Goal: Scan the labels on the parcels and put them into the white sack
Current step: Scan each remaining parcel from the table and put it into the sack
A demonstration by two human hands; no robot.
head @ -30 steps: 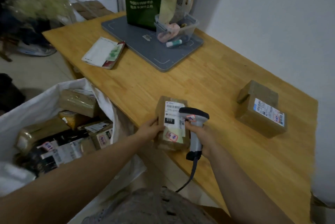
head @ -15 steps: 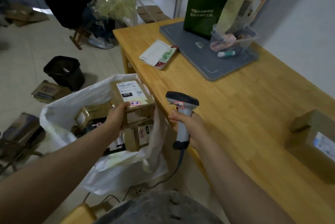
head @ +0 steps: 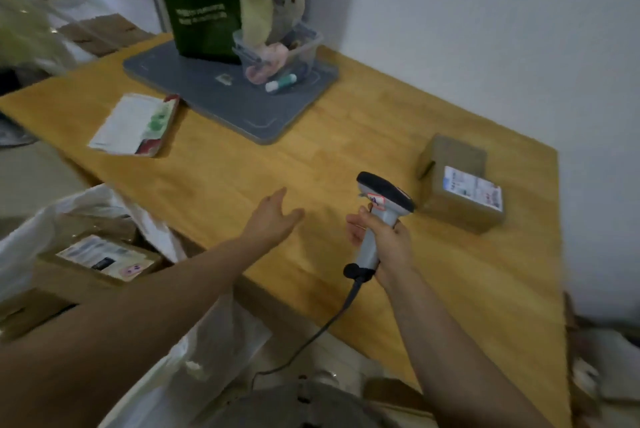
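Note:
A brown cardboard parcel (head: 460, 185) with a white label lies on the wooden table (head: 346, 150) at the right, near the wall. My right hand (head: 384, 240) grips a grey barcode scanner (head: 381, 209) upright, just left of that parcel. My left hand (head: 273, 216) is empty with fingers spread, stretched over the table's middle. The white sack (head: 86, 199) stands at the left below the table edge. A labelled parcel (head: 100, 258) lies on top inside it.
A grey mat (head: 225, 98) at the back of the table carries a green bag (head: 204, 5) and a clear plastic tub (head: 280, 50). A leaflet (head: 138, 123) lies at the table's left. The scanner's cable (head: 322, 327) hangs off the front edge.
My left hand carried the scanned parcel off the table into the sack, let go, and has come back empty over the table. The view has swung back right.

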